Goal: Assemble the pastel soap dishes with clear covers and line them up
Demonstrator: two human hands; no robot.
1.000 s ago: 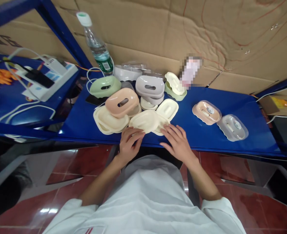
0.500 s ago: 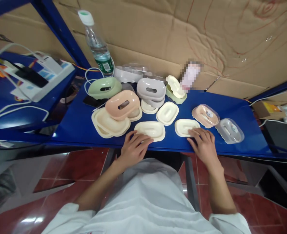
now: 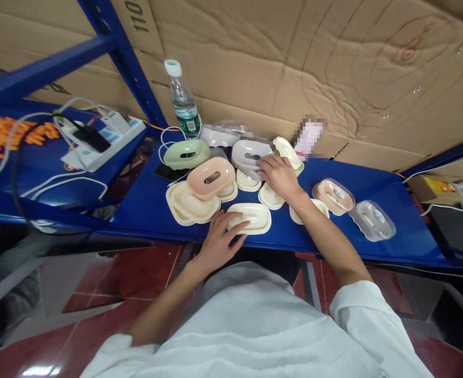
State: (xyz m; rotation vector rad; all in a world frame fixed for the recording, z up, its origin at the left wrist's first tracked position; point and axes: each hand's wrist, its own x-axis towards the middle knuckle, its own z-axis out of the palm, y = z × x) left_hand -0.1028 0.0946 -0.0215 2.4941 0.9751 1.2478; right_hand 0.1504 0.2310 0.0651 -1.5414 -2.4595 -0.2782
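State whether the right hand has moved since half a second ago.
Yes: against the blue table, the right hand moved left and forward, to the gray slotted dish.

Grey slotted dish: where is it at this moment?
In the head view, the grey slotted dish sits near centre, behind and right of the peach slotted dish, with the right hand at its right edge.
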